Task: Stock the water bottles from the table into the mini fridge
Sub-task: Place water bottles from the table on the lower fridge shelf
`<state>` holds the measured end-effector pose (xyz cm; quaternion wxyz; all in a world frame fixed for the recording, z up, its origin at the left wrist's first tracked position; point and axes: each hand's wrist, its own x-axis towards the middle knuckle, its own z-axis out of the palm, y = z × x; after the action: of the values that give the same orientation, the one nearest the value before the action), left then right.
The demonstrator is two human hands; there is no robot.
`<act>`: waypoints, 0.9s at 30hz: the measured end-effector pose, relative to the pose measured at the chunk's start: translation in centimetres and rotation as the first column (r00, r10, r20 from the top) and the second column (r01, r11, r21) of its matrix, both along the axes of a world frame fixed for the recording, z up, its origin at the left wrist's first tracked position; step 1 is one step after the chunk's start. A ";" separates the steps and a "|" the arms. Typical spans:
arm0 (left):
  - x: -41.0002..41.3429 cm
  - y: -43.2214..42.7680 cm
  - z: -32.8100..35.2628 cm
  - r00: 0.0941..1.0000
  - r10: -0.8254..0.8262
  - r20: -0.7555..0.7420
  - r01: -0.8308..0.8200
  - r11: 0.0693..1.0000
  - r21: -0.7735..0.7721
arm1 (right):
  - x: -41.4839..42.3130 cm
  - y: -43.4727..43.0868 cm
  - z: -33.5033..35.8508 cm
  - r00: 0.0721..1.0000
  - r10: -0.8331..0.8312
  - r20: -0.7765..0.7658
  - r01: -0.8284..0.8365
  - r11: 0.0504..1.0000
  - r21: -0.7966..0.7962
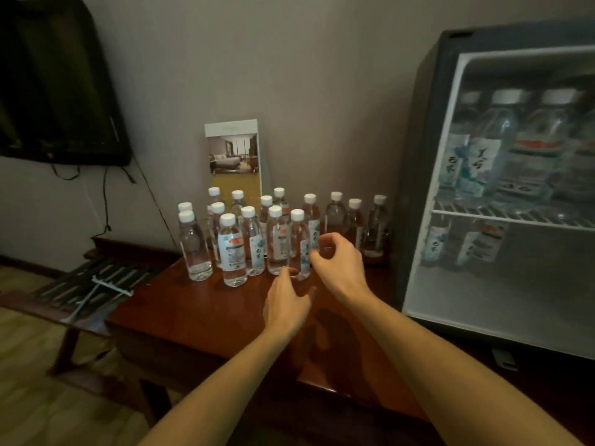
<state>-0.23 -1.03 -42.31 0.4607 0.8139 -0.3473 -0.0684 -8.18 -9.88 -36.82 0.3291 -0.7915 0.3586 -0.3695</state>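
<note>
Several clear water bottles with white caps (232,249) stand grouped at the back of a reddish wooden table (193,313). My left hand (286,304) reaches toward the base of the front bottles, fingers loosely spread, holding nothing. My right hand (338,262) hovers just right of the nearest front bottle (299,244), fingers curved open around empty space. The mini fridge (418,175) stands at the right with its glass door; several bottles are visible on its two shelves (512,217).
A brochure card (233,156) leans on the wall behind the bottles. A dark television (58,91) hangs at upper left with cables dangling. A luggage rack (83,284) stands left of the table.
</note>
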 end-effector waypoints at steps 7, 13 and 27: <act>4.5 -4.1 -2.6 0.997 0.043 -0.057 -0.044 0.999 -0.021 | 5.1 -4.6 -2.1 0.997 0.031 -0.064 -0.024 0.994 0.110; 6.6 -6.9 -4.4 0.994 -0.008 -0.113 0.006 1.000 -0.011 | 8.8 -6.7 -3.7 0.997 0.072 -0.021 -0.068 0.985 0.160; 5.5 -6.3 -3.5 0.992 -0.060 -0.115 0.057 0.998 -0.035 | 5.7 -5.5 -2.6 0.994 0.015 -0.105 -0.007 0.997 0.081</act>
<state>5.25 -7.30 -45.83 0.4906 0.7907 -0.3447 -0.1237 -2.53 -15.35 -39.46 0.3433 -0.7981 0.3858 -0.3105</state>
